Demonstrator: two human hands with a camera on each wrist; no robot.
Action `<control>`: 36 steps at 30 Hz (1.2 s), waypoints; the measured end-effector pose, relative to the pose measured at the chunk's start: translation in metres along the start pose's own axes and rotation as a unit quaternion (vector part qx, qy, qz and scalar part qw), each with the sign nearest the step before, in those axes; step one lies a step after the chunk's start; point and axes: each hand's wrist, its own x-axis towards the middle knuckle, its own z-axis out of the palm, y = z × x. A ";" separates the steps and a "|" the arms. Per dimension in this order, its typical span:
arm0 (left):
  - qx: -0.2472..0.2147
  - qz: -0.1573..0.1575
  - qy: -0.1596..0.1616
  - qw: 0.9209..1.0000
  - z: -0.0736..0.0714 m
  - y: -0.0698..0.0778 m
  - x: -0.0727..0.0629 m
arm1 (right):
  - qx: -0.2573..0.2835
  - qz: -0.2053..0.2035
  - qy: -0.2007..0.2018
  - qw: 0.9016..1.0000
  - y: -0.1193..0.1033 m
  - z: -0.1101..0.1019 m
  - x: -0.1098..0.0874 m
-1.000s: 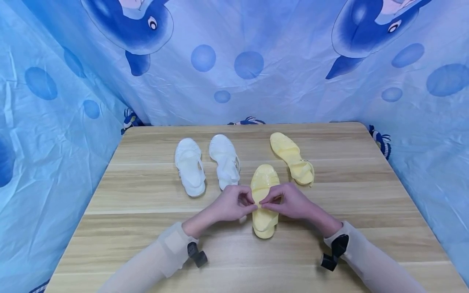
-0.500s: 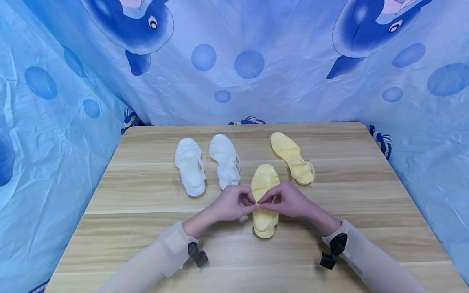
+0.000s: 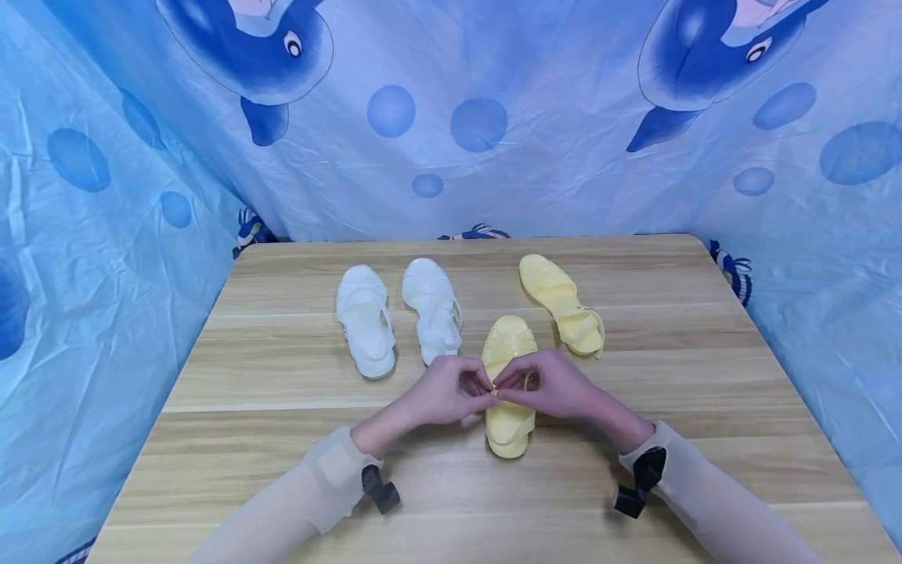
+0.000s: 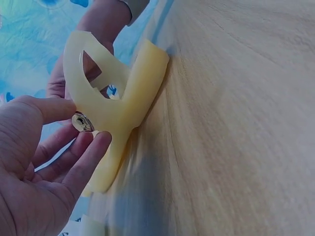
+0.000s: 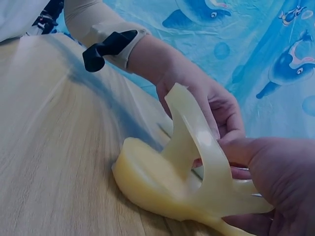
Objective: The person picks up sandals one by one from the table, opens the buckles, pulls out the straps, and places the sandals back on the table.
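Observation:
A yellow sandal [image 3: 509,341] lies on the table between both hands, toe pointing away. In the left wrist view a small metal buckle [image 4: 82,122] sits at the side of its ankle strap [image 4: 74,69]. My left hand [image 3: 451,392] pinches the strap at this buckle between thumb and fingers. From the other side my right hand [image 3: 557,385] pinches the strap's end, its fingertips meeting those of the left hand. The strap stands up in a loop above the heel [image 5: 147,167]. Fingers hide the strap's tip in the right wrist view.
Another yellow sandal [image 3: 553,290] lies tilted at the back right, its strap loose. Two white sandals [image 3: 366,329] stand side by side to the left; my left hand is close to the nearer white sandal [image 3: 430,298]. A blue dolphin-print curtain [image 3: 564,180] surrounds the wooden table [image 3: 282,376].
My right hand has moved slightly left, bringing its fingertips against the left hand's at the strap. The left hand and the sandals have stayed in place.

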 end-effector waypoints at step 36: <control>0.016 -0.002 -0.004 1.000 0.000 0.000 0.001 | 0.011 -0.028 0.004 1.000 0.002 0.003 0.000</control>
